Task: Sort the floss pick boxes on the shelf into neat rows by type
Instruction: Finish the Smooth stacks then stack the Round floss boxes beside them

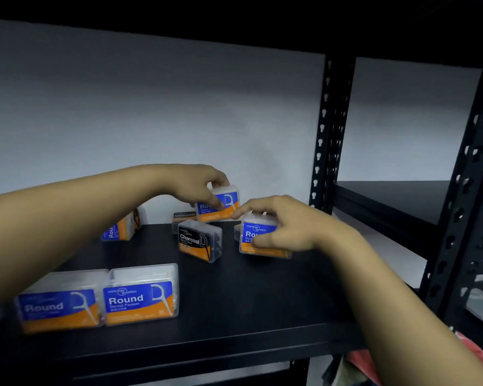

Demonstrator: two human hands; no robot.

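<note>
Both hands grip Round boxes near the shelf's (pixel 262 302) back: left hand (pixel 198 185) on the rear box (pixel 221 204), right hand (pixel 279 227) on the nearer one (pixel 255 236), well behind the front-left Round pair (pixel 98 299).

Two blue-and-orange Round boxes (pixel 59 309) (pixel 141 296) stand side by side at the shelf's (pixel 248 302) front left edge. Another (pixel 117 228) sits back left. Two Round boxes (pixel 221 204) (pixel 258 238) are gripped mid-shelf, beside black Charcoal boxes (pixel 200 243) (pixel 184 217).
</note>
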